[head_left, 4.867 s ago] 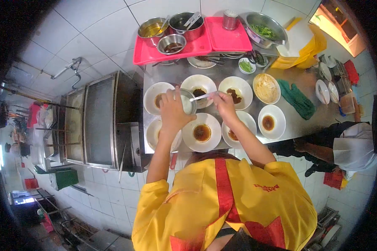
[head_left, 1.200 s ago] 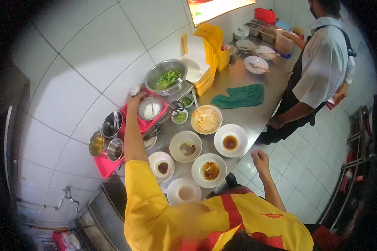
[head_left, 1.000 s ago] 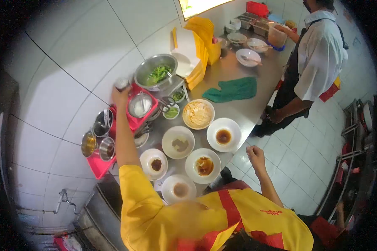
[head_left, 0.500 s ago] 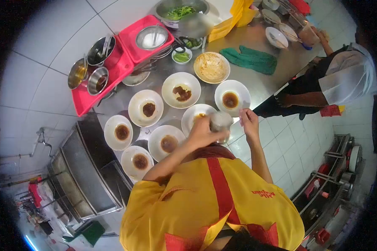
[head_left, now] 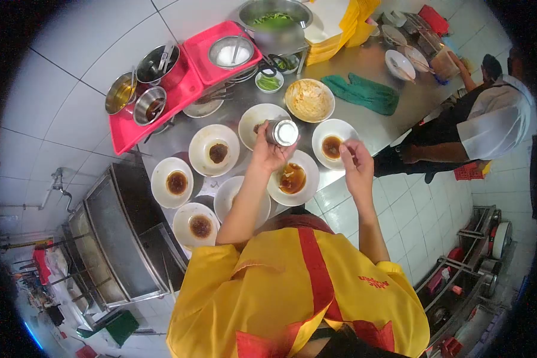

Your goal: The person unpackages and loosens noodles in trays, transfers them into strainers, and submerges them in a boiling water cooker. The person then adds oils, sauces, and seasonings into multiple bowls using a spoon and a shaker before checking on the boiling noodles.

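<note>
My left hand (head_left: 271,154) grips a metal shaker (head_left: 283,132) with a white top, held above the white bowls. Under it, one bowl (head_left: 264,112) is partly covered. Dark brown sauce lies in the bowl (head_left: 293,196) just below and in another bowl (head_left: 335,126) to the right. My right hand (head_left: 357,159) is raised at that right bowl's edge, fingers curled together; whether anything small is between them is hidden. More bowls with dark sauce, among them one bowl (head_left: 214,133), stand to the left.
Pink trays (head_left: 188,89) at the back hold metal pots and a bowl of white powder (head_left: 233,55). Near the right lie a noodle bowl (head_left: 309,99), a green cloth (head_left: 361,94) and yellow packaging (head_left: 344,37). A co-worker (head_left: 495,116) stands at the table's right end.
The small metal bowl my left hand held earlier now sits on the pink tray. My left hand took the shaker from the back and brought it over the bowls. My right hand has risen slightly.
</note>
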`<move>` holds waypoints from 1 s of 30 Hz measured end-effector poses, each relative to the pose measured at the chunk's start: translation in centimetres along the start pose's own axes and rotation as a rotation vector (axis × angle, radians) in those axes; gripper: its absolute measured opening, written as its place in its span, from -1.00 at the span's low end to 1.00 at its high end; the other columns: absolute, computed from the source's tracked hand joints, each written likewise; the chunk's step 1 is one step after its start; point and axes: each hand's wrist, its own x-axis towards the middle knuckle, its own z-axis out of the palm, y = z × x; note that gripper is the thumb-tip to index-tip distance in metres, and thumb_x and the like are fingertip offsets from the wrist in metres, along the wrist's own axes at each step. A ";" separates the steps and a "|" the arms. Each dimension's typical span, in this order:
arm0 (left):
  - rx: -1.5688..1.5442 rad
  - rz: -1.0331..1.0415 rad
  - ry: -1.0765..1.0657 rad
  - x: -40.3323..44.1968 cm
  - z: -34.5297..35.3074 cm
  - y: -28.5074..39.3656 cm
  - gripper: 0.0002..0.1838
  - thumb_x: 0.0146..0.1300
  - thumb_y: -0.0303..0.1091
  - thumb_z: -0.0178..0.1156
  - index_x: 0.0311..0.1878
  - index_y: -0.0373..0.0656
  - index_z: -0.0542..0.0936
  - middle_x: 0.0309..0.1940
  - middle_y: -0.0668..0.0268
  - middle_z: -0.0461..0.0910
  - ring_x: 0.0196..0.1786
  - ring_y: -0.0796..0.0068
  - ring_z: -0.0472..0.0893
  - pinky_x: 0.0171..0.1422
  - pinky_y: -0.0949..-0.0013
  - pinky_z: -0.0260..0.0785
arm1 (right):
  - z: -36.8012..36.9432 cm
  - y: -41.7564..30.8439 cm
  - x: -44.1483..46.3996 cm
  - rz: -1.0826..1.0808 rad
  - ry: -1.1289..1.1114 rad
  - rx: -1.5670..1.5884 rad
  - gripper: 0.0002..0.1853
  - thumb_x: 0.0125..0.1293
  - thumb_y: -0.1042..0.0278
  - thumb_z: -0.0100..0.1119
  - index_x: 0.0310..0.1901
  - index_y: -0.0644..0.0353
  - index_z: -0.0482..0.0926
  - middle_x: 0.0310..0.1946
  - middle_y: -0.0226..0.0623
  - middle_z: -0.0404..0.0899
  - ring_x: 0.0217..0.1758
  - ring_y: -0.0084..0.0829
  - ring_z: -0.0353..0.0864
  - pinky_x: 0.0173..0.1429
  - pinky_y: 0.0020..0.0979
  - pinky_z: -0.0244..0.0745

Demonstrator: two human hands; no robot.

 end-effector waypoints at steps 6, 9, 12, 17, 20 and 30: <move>-0.178 0.048 -0.031 0.7 0.0 -0.4 -0.39 0.30 0.20 -0.02 0.11 -0.17 0.46 -0.01 0.13 0.56 0.05 0.14 0.58 0.14 0.10 0.51 | 6.4 -0.3 0.1 -0.881 0.395 -0.169 -0.20 0.19 0.13 0.23 0.36 0.34 0.11 0.36 0.03 0.13 0.44 -0.16 0.09 0.42 -0.05 -0.03; -0.168 0.107 -0.146 2.3 -1.8 -1.5 -0.45 0.30 0.15 0.00 0.07 -0.16 0.46 -0.04 0.21 0.58 -0.04 0.24 0.63 0.09 0.15 0.56 | 9.2 1.3 1.2 -0.794 -0.367 -0.896 0.01 0.19 -0.29 0.01 0.40 0.43 -0.03 0.44 0.13 -0.05 0.54 0.03 -0.16 0.46 0.20 -0.40; -0.258 0.169 -0.170 -1.1 0.3 -0.8 -0.48 0.31 0.11 0.03 0.07 -0.16 0.46 -0.05 0.25 0.59 -0.04 0.24 0.63 0.09 0.17 0.56 | 8.1 -2.6 0.3 -0.838 -0.268 -0.604 0.03 0.23 -0.42 -0.20 0.40 0.43 -0.03 0.43 0.15 -0.04 0.54 0.02 -0.14 0.48 0.16 -0.43; -0.491 0.355 -0.069 -6.2 -1.6 2.5 -0.49 0.25 -0.01 0.18 0.08 -0.23 0.44 0.05 0.12 0.51 0.10 0.10 0.54 0.23 0.04 0.47 | 8.2 -9.4 -2.0 -1.110 -0.034 -0.142 -0.06 0.26 -0.35 -0.13 0.39 0.37 0.07 0.40 0.22 0.02 0.48 0.18 -0.02 0.46 0.17 -0.25; -0.590 0.487 -0.054 -6.6 -5.8 5.5 -0.44 0.28 0.06 0.11 0.13 -0.21 0.40 0.10 0.12 0.47 0.14 0.09 0.50 0.26 0.05 0.43 | 13.8 -5.2 -2.6 -1.239 -0.046 -0.025 -0.13 0.22 -0.16 0.05 0.37 0.36 0.12 0.35 0.26 0.10 0.45 0.22 0.03 0.44 0.18 -0.14; -0.395 0.444 -0.085 -9.1 -6.7 4.3 -0.36 0.36 0.20 -0.17 0.20 -0.20 0.36 0.14 0.09 0.44 0.20 0.09 0.46 0.31 0.02 0.34 | 19.6 -4.6 -2.3 -1.036 -0.615 -0.585 -0.12 0.19 -0.20 0.07 0.36 0.34 0.15 0.40 -0.01 0.10 0.49 -0.02 0.01 0.50 0.12 -0.28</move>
